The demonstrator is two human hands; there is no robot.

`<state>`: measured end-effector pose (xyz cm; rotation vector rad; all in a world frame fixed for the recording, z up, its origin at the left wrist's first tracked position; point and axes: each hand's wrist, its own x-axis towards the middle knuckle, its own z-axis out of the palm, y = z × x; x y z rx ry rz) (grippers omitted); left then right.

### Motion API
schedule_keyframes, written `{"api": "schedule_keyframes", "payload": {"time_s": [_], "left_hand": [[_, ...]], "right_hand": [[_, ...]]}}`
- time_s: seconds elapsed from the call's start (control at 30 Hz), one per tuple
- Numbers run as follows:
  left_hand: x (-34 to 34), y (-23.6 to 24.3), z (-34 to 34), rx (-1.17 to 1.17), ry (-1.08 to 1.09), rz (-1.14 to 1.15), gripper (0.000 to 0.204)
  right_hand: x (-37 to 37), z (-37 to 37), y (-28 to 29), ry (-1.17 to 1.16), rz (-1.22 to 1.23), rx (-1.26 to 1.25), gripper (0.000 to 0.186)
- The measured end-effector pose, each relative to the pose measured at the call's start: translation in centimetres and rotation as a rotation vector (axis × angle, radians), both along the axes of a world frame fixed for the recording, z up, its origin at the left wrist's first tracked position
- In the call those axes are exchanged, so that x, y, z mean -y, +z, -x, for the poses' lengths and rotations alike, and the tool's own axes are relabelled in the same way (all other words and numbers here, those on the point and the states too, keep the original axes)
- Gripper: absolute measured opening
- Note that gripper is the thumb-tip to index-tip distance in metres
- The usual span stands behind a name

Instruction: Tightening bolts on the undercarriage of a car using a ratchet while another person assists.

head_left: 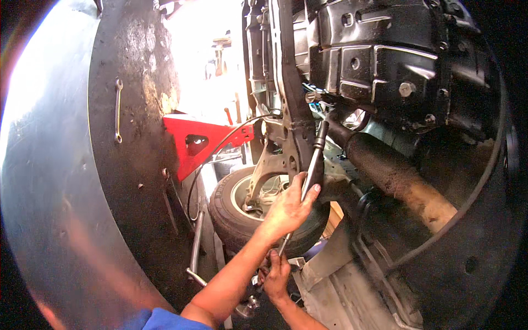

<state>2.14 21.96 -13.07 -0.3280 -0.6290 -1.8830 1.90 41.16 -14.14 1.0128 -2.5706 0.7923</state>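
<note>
A long silver socket extension bar slants up through the middle of the view, with a dark socket-like end beside the black frame rail. My left hand is wrapped round its shaft, thumb and fingers closed on it. Lower down, my right hand grips the bar's bottom end; its fingers are curled and partly in shadow, so what else they hold cannot be made out. The upper end reaches towards parts near the drive shaft; whether it sits on a fastener is hidden.
A tyred wheel stands behind my hands. A red metal bracket juts out at left. A combination wrench and a long bar lie on the dark surface. Black engine undersides hang at upper right.
</note>
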Motion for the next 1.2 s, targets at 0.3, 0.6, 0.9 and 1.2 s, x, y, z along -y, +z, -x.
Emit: {"api": "schedule_keyframes", "payload": {"time_s": [0.3, 0.6, 0.9, 1.2], "left_hand": [[-5.0, 2.9, 1.9, -0.02, -0.17, -0.386, 0.055], [-7.8, 1.6, 7.3, -0.135, -0.148, -0.704, 0.051], [-10.5, -4.6, 15.3, -0.35, -0.622, -0.856, 0.052], [-11.6, -10.2, 22.3, -0.172, -0.804, -0.871, 0.046]], "right_hand": [[-7.2, 6.0, 2.6, 0.244, -0.321, -0.365, 0.044], [-8.0, 8.2, 6.2, 0.026, -0.49, -0.273, 0.047], [-9.8, 11.1, 4.7, -0.226, -0.717, 0.022, 0.05], [-14.7, 11.0, 0.0, -0.251, -0.408, 0.65, 0.033]]}}
